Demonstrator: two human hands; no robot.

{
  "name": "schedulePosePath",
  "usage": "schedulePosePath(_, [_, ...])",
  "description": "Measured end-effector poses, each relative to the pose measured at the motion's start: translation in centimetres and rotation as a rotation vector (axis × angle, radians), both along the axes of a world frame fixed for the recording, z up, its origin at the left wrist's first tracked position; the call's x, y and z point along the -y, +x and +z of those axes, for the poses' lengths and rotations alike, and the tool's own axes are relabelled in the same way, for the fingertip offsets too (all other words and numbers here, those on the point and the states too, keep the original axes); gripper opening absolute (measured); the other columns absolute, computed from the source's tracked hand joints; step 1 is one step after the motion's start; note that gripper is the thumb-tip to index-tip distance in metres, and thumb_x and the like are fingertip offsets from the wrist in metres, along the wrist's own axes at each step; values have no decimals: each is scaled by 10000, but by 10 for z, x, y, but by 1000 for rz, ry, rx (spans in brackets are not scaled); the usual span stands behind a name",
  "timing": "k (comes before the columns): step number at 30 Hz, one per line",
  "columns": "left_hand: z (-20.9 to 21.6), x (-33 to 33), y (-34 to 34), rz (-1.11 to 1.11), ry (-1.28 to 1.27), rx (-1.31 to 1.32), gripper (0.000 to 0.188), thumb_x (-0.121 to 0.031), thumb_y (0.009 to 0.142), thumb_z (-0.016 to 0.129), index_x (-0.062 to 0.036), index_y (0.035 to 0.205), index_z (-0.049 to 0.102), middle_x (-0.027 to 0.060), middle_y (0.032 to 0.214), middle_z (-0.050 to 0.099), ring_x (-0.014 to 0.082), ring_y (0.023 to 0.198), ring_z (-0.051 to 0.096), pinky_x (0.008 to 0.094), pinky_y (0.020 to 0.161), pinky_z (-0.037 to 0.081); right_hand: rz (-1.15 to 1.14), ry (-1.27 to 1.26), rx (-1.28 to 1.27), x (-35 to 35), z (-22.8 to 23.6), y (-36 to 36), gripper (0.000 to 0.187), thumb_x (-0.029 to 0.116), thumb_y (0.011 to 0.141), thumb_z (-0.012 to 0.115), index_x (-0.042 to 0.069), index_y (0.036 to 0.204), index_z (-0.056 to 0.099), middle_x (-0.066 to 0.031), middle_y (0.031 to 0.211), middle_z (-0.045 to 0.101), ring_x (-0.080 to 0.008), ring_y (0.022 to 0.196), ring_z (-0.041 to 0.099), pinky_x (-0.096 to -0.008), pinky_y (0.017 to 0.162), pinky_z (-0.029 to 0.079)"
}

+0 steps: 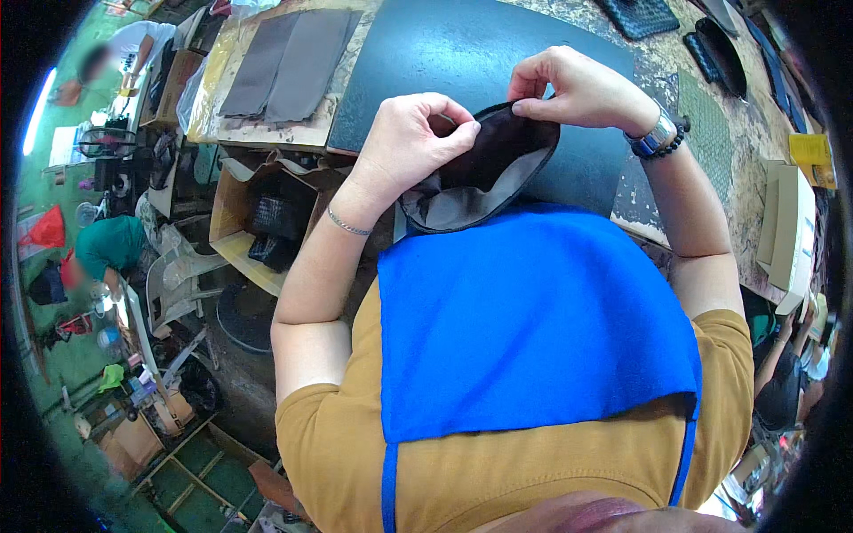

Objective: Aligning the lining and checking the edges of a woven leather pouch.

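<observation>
"What sort of place is this?"

"A workshop, I'd say. The tabletop [753,133] is scuffed and stained, and flat dark sheets [302,71] lie by its left edge."

"What else shows it?"

"Below the near left corner there's a box [233,209] with dark woven stuff inside, and the wearer has a blue apron [533,329] on."

"Anyone else around?"

"Yes, a person in green [111,244] beside a plastic chair [173,280], with a fan [107,140] and clutter nearby."
</observation>
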State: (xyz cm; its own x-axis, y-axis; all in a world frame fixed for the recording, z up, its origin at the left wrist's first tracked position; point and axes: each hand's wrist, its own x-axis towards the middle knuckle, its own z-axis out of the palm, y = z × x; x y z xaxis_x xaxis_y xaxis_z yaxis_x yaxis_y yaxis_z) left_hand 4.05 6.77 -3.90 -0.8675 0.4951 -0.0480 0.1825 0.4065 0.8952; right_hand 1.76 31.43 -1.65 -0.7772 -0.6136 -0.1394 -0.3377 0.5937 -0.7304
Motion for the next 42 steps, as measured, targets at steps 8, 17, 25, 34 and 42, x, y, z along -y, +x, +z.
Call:
schedulePosePath(8, [-3,-2,3,0,5,-24,119,-120,847,717,-2,858,704,-10,737,667,30,673,595,189,619,487,36,-67,46,-1,-11,-6,296,274,839,707,10,975,704,-73,774,700,-123,676,630,-290,620,510])
schedulePosePath(17, [-3,-3,3,-6,31,-94,190,-161,838,744,-5,934,690,11,779,682,50,690,613,204,628,500,99,-80,92,7,-9,-9,283,263,852,706,3,963,694,-61,770,692,-118,683,623,-290,621,507])
schedulePosePath(25, [4,8,7,-23,-144,186,342,-211,869,726,29,1104,661,30,845,693,46,709,592,221,642,507,66,-58,162,3,-17,-10,283,286,855,722,16,941,711,-39,728,683,-93,647,597,-276,588,487])
schedulePosePath(34, [0,12,9,-78,-84,288,263,-167,902,683,44,1061,687,19,853,696,39,733,589,219,666,510,101,-69,206,3,-17,-8,267,280,867,708,18,915,692,-1,681,637,-80,582,547,-267,531,457])
schedulePosePath(42, [-2,11,8,-56,-56,260,258,-190,921,667,38,1036,699,4,839,690,32,744,572,210,660,489,149,-57,138,11,-9,-8,274,293,859,693,25,914,696,-36,722,668,-114,621,593,-285,574,482])
